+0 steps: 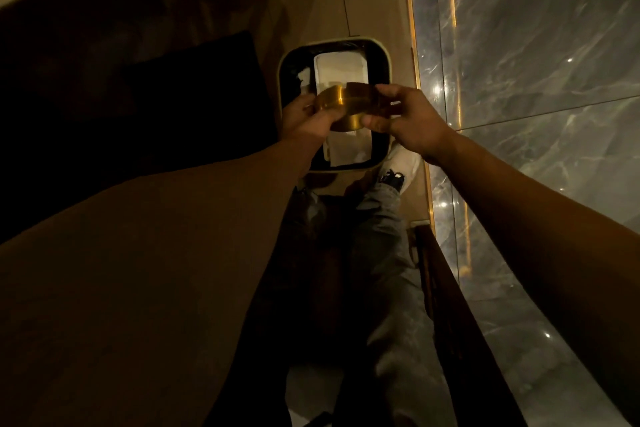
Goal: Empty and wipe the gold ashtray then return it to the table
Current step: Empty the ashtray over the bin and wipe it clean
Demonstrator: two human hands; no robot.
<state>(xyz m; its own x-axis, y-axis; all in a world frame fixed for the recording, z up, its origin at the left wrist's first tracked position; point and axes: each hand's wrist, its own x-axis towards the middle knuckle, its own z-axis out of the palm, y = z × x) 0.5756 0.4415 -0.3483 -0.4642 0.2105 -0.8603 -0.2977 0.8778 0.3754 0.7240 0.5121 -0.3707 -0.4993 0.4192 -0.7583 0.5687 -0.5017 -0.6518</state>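
The gold ashtray (341, 107) is a round brushed-metal piece, held tipped on its side over a square waste bin (384, 59) with a black liner. My left hand (306, 118) grips its left side and my right hand (403, 120) grips its right side, which looks like a darker section. White rubbish, including a white box (341, 71), lies inside the bin beneath the ashtray. The ashtray's inside is turned away from me.
A dark sofa with a black cushion (194, 97) fills the left. A polished grey marble surface (540, 80) with a gold edge strip runs along the right. My legs and a white shoe (403, 161) stand right behind the bin on the tiled floor.
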